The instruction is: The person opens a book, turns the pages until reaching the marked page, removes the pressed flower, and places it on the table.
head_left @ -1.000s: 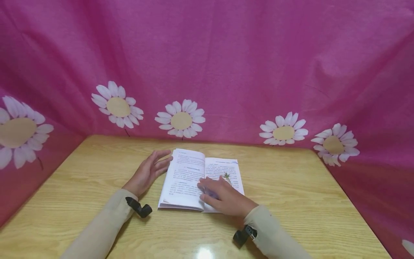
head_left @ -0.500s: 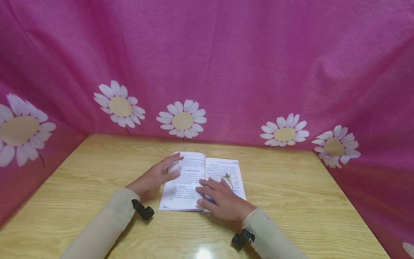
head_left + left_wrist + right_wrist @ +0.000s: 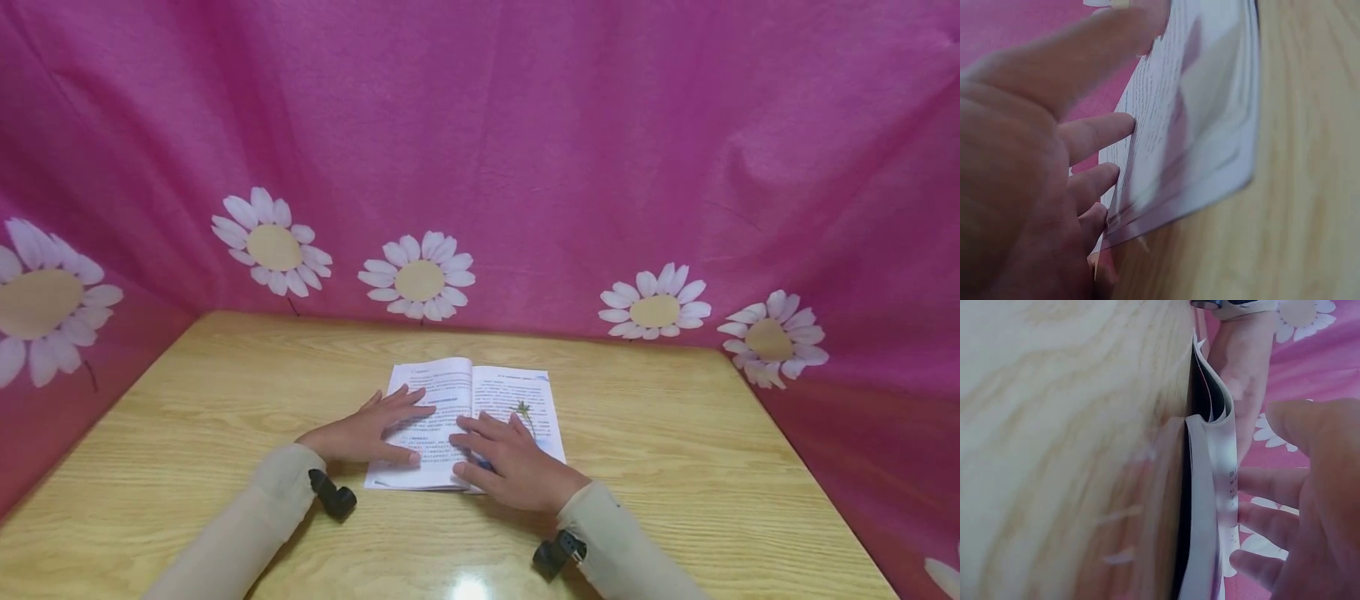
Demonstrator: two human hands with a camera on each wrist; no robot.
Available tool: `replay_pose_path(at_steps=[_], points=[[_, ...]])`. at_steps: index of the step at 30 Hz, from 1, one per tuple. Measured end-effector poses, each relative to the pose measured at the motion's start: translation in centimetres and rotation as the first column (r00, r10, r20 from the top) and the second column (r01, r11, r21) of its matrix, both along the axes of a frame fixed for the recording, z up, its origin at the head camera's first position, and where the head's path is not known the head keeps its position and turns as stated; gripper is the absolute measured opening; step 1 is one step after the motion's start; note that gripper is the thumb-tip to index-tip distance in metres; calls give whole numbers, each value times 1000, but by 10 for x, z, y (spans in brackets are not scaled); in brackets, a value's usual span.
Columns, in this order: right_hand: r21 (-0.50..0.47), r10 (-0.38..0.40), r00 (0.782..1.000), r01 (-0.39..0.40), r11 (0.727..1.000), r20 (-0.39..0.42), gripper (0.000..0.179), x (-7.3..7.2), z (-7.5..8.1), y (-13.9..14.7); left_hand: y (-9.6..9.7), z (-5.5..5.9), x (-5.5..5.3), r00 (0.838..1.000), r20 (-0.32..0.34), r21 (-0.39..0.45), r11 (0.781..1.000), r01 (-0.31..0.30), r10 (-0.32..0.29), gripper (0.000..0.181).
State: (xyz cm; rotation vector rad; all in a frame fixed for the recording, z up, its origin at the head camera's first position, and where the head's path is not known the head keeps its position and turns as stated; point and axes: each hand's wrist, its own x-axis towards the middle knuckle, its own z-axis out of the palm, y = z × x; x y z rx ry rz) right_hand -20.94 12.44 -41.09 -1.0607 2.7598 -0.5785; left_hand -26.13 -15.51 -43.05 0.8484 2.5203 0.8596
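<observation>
An open book with printed pages lies on the table. My left hand rests on its left page, fingers straight and spread. In the left wrist view, several fingertips of that hand touch the printed page. My right hand lies across the lower right page, its straight fingers reaching over the centre fold. The right wrist view shows its fingertips at the page surface. A small green plant sprig with a thin stem lies on the right page; the right hand hides its lower end.
The book rests on a pale wooden table. A pink curtain printed with white daisies stands behind and beside it. Black cameras sit on both wrists.
My left hand has moved from the book's left edge onto the left page and down. That page now lies flatter. The right hand stays nearly in place over the fold.
</observation>
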Motion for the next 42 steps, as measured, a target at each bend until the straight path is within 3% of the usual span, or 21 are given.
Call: replay_pose_path(at_steps=[7, 12, 19, 27, 34, 42], points=[[-60, 17, 1000, -15, 998, 26, 60, -8, 7, 8, 0, -3, 1, 999, -40, 2, 1000, 20, -20, 69], [-60, -136, 991, 135, 989, -4, 58, -13, 18, 21, 1, 1, 2, 1000, -12, -13, 1000, 1, -1, 68], [0, -392, 919, 392, 920, -33, 38, -21, 25, 34, 0, -2, 1, 1000, -10, -6, 1000, -3, 3, 68], [65, -563, 825, 564, 823, -43, 20, -24, 17, 41, 1, -3, 0, 1000, -7, 9, 1000, 4, -4, 68], [108, -615, 786, 618, 778, -67, 16, -27, 15, 42, 2, -1, 0, 1000, -7, 1, 1000, -12, 12, 69], [184, -635, 766, 642, 744, -105, 17, -29, 13, 47, 1, -3, 0, 1000, 0, 7, 1000, -13, 13, 69]])
